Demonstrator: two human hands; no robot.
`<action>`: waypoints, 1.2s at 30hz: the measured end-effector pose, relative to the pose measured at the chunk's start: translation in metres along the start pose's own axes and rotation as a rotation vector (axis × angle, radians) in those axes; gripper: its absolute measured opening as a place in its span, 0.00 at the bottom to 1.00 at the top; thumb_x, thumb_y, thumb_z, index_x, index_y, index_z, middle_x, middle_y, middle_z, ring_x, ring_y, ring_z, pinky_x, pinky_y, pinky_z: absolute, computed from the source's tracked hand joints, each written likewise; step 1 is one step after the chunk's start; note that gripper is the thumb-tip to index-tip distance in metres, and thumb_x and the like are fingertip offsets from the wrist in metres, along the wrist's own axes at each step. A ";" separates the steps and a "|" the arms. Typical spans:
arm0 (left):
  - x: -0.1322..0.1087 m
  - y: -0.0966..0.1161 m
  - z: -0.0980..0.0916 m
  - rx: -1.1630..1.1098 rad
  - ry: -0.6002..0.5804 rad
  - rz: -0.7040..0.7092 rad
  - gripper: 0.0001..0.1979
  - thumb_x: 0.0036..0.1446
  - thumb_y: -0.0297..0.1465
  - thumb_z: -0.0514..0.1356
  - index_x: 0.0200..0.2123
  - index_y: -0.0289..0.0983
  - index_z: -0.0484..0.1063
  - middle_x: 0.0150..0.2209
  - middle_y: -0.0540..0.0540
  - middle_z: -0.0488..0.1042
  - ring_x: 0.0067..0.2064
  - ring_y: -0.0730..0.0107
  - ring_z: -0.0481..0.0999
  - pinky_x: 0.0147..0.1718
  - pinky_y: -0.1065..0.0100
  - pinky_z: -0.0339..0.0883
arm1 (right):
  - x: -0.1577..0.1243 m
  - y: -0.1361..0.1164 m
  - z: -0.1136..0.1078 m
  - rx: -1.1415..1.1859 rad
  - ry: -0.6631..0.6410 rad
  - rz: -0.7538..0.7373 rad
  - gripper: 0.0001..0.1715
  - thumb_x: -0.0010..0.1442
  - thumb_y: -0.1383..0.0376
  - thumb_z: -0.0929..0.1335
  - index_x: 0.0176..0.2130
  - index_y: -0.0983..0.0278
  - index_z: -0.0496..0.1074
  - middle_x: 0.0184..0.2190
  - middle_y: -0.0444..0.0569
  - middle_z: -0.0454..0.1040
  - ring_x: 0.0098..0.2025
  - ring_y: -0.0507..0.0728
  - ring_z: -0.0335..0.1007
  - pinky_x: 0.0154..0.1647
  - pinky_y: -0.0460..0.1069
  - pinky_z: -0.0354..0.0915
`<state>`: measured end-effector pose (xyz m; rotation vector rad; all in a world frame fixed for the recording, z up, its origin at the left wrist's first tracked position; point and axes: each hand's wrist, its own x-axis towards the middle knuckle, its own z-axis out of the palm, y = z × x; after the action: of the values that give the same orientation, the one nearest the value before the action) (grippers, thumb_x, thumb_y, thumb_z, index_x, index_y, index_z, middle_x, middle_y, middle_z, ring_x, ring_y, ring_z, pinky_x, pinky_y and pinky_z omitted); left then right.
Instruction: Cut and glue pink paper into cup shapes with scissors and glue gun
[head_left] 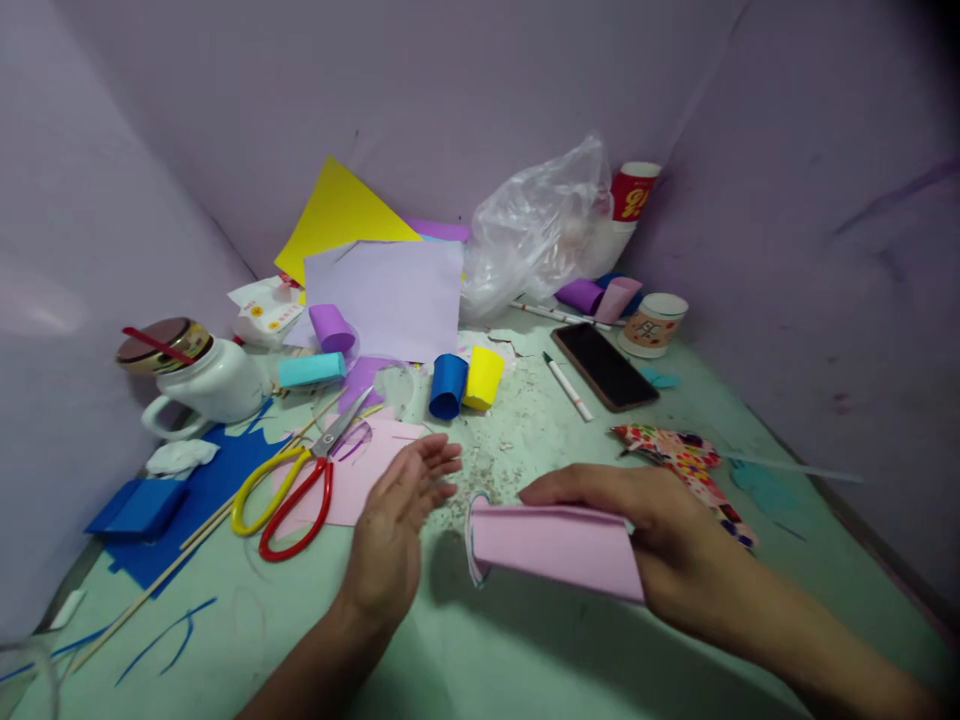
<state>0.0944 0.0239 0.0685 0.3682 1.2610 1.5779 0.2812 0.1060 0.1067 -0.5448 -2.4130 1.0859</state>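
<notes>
My right hand point(637, 510) grips a tapered pink paper tube point(559, 548) lying sideways, fingers along its top and round its wide end. A rounded paper edge with a dark outline flares at the tube's left end. Facing that end, a short gap away, my left hand point(401, 525) is open with its fingers stretched out and nothing in it. Behind my left hand lie pink paper sheets point(352, 490) and scissors point(300, 480) with one yellow and one red handle. A blue paper cup point(448, 387) and a yellow paper cup point(484, 378) stand side by side beyond the hands.
At left are a white mug point(214, 385), blue paper point(210, 500) and thin wooden sticks point(142, 595). A clear plastic bag point(540, 225) sits at the back. On the right lie a phone point(604, 365), a marker point(568, 387), a paper cup point(654, 325) and a patterned pouch point(682, 460).
</notes>
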 end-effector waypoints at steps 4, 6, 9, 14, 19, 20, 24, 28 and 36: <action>-0.011 0.003 -0.014 0.330 -0.146 0.198 0.13 0.55 0.39 0.62 0.42 0.40 0.75 0.47 0.45 0.74 0.47 0.62 0.70 0.45 0.67 0.63 | -0.008 0.008 -0.002 0.115 0.114 0.126 0.15 0.55 0.74 0.67 0.39 0.61 0.77 0.35 0.45 0.83 0.35 0.54 0.80 0.34 0.46 0.73; -0.015 0.001 -0.017 0.408 -0.259 0.175 0.18 0.52 0.40 0.65 0.46 0.42 0.74 0.50 0.45 0.72 0.47 0.61 0.71 0.46 0.66 0.65 | -0.012 0.010 0.003 0.155 0.121 0.135 0.17 0.53 0.75 0.67 0.40 0.61 0.78 0.35 0.46 0.83 0.35 0.54 0.80 0.34 0.46 0.73; -0.020 -0.003 -0.015 0.520 -0.375 0.186 0.20 0.50 0.38 0.66 0.48 0.44 0.72 0.54 0.44 0.69 0.54 0.56 0.69 0.49 0.64 0.66 | -0.018 0.013 0.011 0.195 0.150 0.115 0.20 0.52 0.76 0.66 0.42 0.61 0.78 0.36 0.46 0.83 0.35 0.54 0.80 0.34 0.46 0.74; -0.022 -0.004 -0.011 0.592 -0.411 0.192 0.15 0.52 0.37 0.65 0.44 0.44 0.73 0.52 0.44 0.70 0.54 0.59 0.70 0.48 0.66 0.67 | -0.023 0.015 0.016 0.211 0.205 0.077 0.22 0.50 0.76 0.67 0.43 0.61 0.78 0.36 0.48 0.83 0.34 0.54 0.81 0.33 0.46 0.74; -0.023 -0.005 -0.010 0.595 -0.444 0.156 0.16 0.52 0.37 0.64 0.45 0.44 0.71 0.52 0.44 0.69 0.55 0.58 0.69 0.52 0.63 0.65 | -0.023 0.017 0.018 0.262 0.209 0.101 0.14 0.51 0.75 0.69 0.37 0.63 0.79 0.31 0.48 0.83 0.31 0.54 0.80 0.30 0.46 0.73; -0.023 -0.006 -0.011 0.602 -0.454 0.156 0.15 0.52 0.37 0.64 0.44 0.43 0.71 0.52 0.44 0.70 0.55 0.58 0.68 0.52 0.62 0.64 | -0.023 0.017 0.018 0.272 0.216 0.100 0.13 0.51 0.74 0.69 0.36 0.63 0.79 0.31 0.48 0.83 0.31 0.54 0.80 0.29 0.45 0.73; -0.023 -0.009 -0.012 0.572 -0.430 0.129 0.19 0.52 0.39 0.64 0.47 0.42 0.71 0.53 0.42 0.70 0.56 0.55 0.68 0.54 0.60 0.62 | -0.025 0.022 0.022 0.298 0.264 0.054 0.12 0.52 0.74 0.70 0.36 0.63 0.79 0.30 0.48 0.83 0.30 0.53 0.80 0.29 0.45 0.73; -0.017 -0.013 -0.011 0.338 -0.319 -0.015 0.23 0.52 0.40 0.65 0.50 0.41 0.70 0.50 0.42 0.74 0.51 0.57 0.72 0.48 0.64 0.66 | -0.024 0.026 0.025 0.233 0.313 0.088 0.16 0.49 0.75 0.69 0.37 0.62 0.79 0.32 0.49 0.83 0.32 0.55 0.79 0.32 0.47 0.73; -0.004 -0.018 -0.007 -0.017 -0.226 -0.288 0.15 0.48 0.32 0.68 0.41 0.36 0.76 0.35 0.45 0.77 0.33 0.71 0.73 0.31 0.74 0.66 | -0.009 0.014 0.026 0.637 0.180 0.422 0.25 0.46 0.71 0.70 0.46 0.62 0.73 0.43 0.52 0.79 0.47 0.60 0.76 0.46 0.56 0.70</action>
<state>0.1003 0.0157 0.0517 0.3272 1.0730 1.2646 0.2773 0.0945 0.0781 -0.8886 -1.6918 1.7905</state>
